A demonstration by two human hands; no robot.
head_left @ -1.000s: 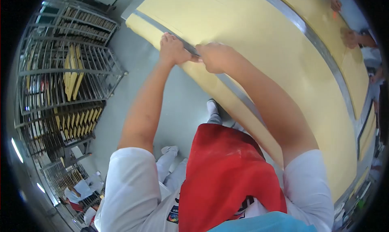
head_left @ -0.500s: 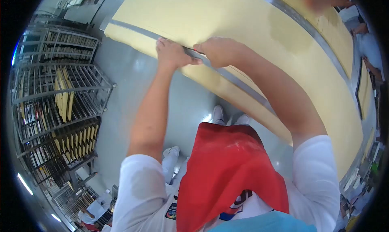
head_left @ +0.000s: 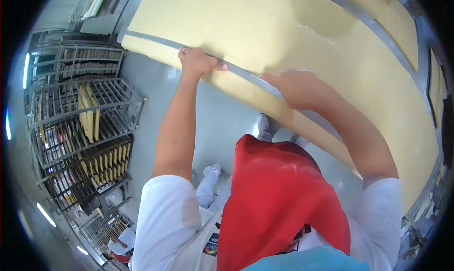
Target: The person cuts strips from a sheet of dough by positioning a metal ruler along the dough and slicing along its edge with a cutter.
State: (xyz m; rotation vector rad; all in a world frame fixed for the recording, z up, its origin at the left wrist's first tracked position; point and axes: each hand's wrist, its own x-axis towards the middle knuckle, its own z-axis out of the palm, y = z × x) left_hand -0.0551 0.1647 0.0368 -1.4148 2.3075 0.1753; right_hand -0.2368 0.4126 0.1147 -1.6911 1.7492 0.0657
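Note:
A broad pale-yellow sheet covers the work surface in front of me. Along its near side runs a long grey strip, with a band of the same yellow hanging below it. My left hand presses on the strip, fingers spread over it and thumb stretched to the right. Further right, my right hand is closed at the strip, its index finger pointing left along the line. Whatever sits inside its fingers is hidden from me.
Metal racks with yellow boards in them stand on the left, across the grey floor. Another yellow surface lies beyond a grey divider at the upper right. A person is at the lower left.
My right hand has slid right and toward me along the strip, away from my left hand, which stays put. A small red and dark object at its fingertips no longer shows.

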